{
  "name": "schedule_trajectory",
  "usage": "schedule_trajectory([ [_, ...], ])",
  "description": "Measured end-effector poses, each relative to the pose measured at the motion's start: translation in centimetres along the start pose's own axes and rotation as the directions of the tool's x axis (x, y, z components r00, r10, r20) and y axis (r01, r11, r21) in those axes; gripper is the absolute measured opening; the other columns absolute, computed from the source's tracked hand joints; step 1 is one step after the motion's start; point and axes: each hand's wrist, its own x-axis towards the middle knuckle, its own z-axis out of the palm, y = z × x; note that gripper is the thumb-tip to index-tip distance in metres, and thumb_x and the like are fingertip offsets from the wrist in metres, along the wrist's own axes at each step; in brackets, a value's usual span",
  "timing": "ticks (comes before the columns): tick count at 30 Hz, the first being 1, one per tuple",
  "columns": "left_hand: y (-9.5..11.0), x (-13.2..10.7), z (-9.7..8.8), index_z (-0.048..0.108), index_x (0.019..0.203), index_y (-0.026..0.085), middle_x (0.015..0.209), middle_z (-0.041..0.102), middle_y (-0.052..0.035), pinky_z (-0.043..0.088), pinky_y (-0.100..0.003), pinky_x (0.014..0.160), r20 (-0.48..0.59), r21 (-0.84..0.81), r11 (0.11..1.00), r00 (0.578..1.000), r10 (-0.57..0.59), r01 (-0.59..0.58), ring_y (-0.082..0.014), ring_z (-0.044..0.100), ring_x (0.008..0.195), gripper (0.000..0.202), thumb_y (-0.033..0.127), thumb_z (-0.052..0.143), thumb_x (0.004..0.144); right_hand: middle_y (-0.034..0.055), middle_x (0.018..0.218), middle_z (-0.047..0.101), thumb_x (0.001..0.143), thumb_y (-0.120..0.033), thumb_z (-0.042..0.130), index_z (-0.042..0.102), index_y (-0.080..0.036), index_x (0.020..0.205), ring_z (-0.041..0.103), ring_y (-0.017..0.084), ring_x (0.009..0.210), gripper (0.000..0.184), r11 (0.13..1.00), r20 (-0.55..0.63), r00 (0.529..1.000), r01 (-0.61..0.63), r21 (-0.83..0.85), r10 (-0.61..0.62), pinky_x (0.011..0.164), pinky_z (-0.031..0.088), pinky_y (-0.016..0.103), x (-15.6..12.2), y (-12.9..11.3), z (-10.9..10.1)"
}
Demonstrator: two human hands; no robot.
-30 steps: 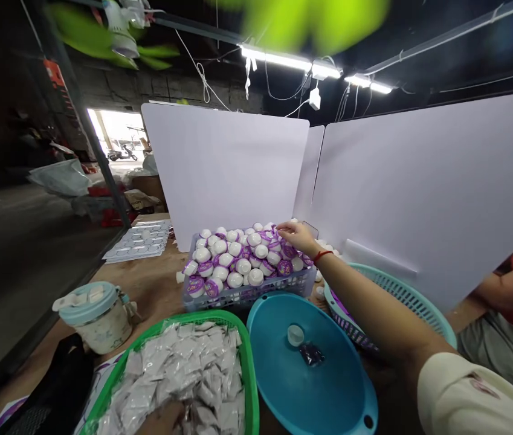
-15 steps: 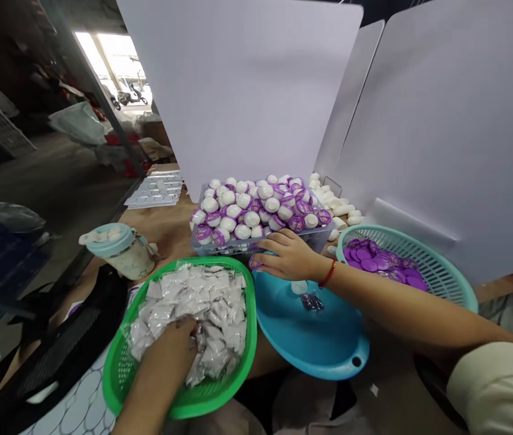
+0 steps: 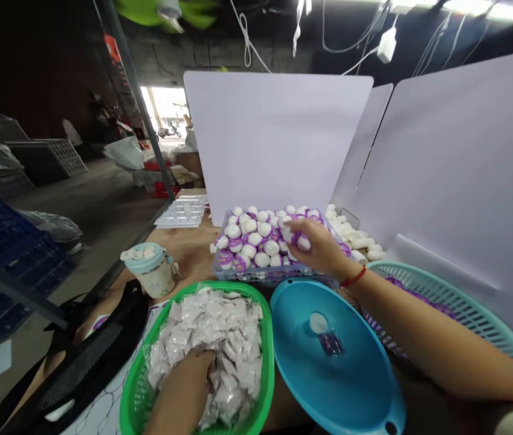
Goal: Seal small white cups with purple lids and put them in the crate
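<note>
My right hand [image 3: 318,246] reaches over a pale blue crate [image 3: 256,275] heaped with white and purple capsules [image 3: 256,237]; its fingers are closed round one capsule [image 3: 302,240]. A red string sits on that wrist. My left hand [image 3: 193,377] is buried in a green basket [image 3: 265,368] full of small clear packets [image 3: 211,338]; its fingers are hidden among them. Between the two lies a blue bowl [image 3: 338,386] with a white cap [image 3: 318,322] and a dark purple piece [image 3: 330,344] inside.
A teal basket [image 3: 455,302] of purple lids stands at the right. Loose white halves [image 3: 356,235] lie behind the crate. White boards [image 3: 278,139] wall off the back and right. A lidded jar [image 3: 151,270], a black bag [image 3: 88,356] and blister trays [image 3: 182,212] sit left.
My right hand went from the far side of the crate down to its near edge, then back up onto the capsules. My left hand pushed deeper into the packets. The camera tilted down, then up.
</note>
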Motion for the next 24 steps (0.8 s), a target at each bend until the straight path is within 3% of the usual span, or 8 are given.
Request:
schedule_trajectory([
  [2, 0.0, 0.1, 0.2, 0.076, 0.100, 0.020, 0.115, 0.075, -0.0136, 0.052, -0.037, 0.082, -0.012, -0.005, 1.000, 1.000, -0.008, 0.008, -0.0304, 0.078, 0.100, 0.036, 0.000, 0.055, 0.079, 0.0138, 0.117, 0.077, 0.086, -0.028, 0.071, 0.058, -0.023, 0.111, 0.069, 0.030, 0.104, 0.029, 0.976, -0.064, 0.975, -0.206, 0.077, 0.211, 0.094, 0.055, 0.047, 3.6, 2.0, -0.2],
  [5, 0.1, 0.1, 0.3, 0.076, 0.098, 0.021, 0.116, 0.075, -0.0136, 0.052, -0.035, 0.081, -0.034, -0.018, 1.000, 0.999, -0.016, 0.016, -0.0291, 0.078, 0.100, 0.036, 0.000, 0.053, 0.081, 0.0106, 0.123, 0.072, 0.078, -0.024, 0.068, 0.050, -0.023, 0.127, 0.070, 0.022, 0.093, 0.052, 0.882, 0.040, 0.901, -0.432, 0.187, 0.433, 0.083, 0.056, 0.036, 8.0, 4.6, 1.1],
  [7, -0.2, -0.1, 0.1, 0.075, 0.095, 0.022, 0.113, 0.077, -0.0127, 0.051, -0.034, 0.081, -0.046, -0.027, 1.000, 0.999, -0.017, 0.016, -0.0286, 0.078, 0.102, 0.034, 0.000, 0.052, 0.081, 0.0085, 0.122, 0.069, 0.074, -0.021, 0.066, 0.051, -0.022, 0.131, 0.067, 0.017, 0.082, 0.059, 0.859, 0.126, 0.876, -0.481, 0.174, 0.465, 0.076, 0.055, 0.032, 9.8, 5.8, 2.5],
  [10, -1.1, -0.8, -0.7, 0.072, 0.092, 0.023, 0.102, 0.081, -0.0094, 0.049, -0.033, 0.080, -0.057, -0.031, 0.999, 0.998, -0.024, 0.022, -0.0282, 0.078, 0.103, 0.034, -0.001, 0.051, 0.080, 0.0081, 0.116, 0.069, 0.073, -0.021, 0.069, 0.064, -0.019, 0.117, 0.065, 0.018, 0.082, 0.044, 0.863, 0.179, 0.864, -0.493, 0.106, 0.471, 0.080, 0.054, 0.033, 11.0, 6.9, 4.4],
  [15, -3.7, -2.6, -2.1, 0.070, 0.102, 0.027, 0.084, 0.079, -0.0032, 0.050, -0.031, 0.078, -0.156, -0.218, 0.976, 0.987, -0.039, 0.004, -0.0276, 0.080, 0.096, 0.034, 0.007, 0.048, 0.086, 0.0082, 0.106, 0.075, 0.077, -0.021, 0.074, 0.074, -0.018, 0.103, 0.066, 0.021, 0.088, 0.026, 0.850, 0.274, 0.818, -0.527, 0.007, 0.506, 0.088, 0.054, 0.036, 10.9, 7.9, 5.6],
  [19, -4.5, -3.9, -2.3, 0.066, 0.138, 0.030, 0.108, 0.082, -0.0038, 0.059, -0.030, 0.078, -0.260, -0.553, 0.828, 0.964, -0.064, -0.094, -0.0241, 0.081, 0.089, 0.046, 0.034, 0.056, 0.093, 0.0123, 0.115, 0.077, 0.089, -0.031, 0.074, 0.074, -0.017, 0.121, 0.070, 0.026, 0.100, 0.035, 0.858, 0.298, 0.817, -0.513, -0.015, 0.494, 0.097, 0.054, 0.041, 10.3, 7.8, 4.4],
  [21, -4.1, -4.5, -2.2, 0.067, 0.141, 0.030, 0.124, 0.080, -0.0056, 0.061, -0.031, 0.083, -0.334, -0.635, 0.755, 0.939, -0.081, -0.161, -0.0251, 0.080, 0.097, 0.053, 0.048, 0.060, 0.091, 0.0153, 0.129, 0.072, 0.095, -0.033, 0.067, 0.068, -0.016, 0.133, 0.067, 0.029, 0.115, 0.041, 0.866, 0.248, 0.837, -0.499, -0.017, 0.487, 0.105, 0.051, 0.045, 9.1, 6.9, 2.9],
  [24, -3.1, -5.2, -1.6, 0.079, 0.121, 0.028, 0.130, 0.079, -0.0064, 0.061, -0.034, 0.092, -0.344, -0.736, 0.647, 0.933, -0.104, -0.199, -0.0285, 0.076, 0.112, 0.049, 0.058, 0.068, 0.084, 0.0165, 0.126, 0.069, 0.101, -0.032, 0.058, 0.066, -0.015, 0.130, 0.063, 0.030, 0.118, 0.035, 0.940, 0.106, 0.934, -0.336, -0.057, 0.340, 0.105, 0.049, 0.046, 5.0, 4.2, -0.3],
])
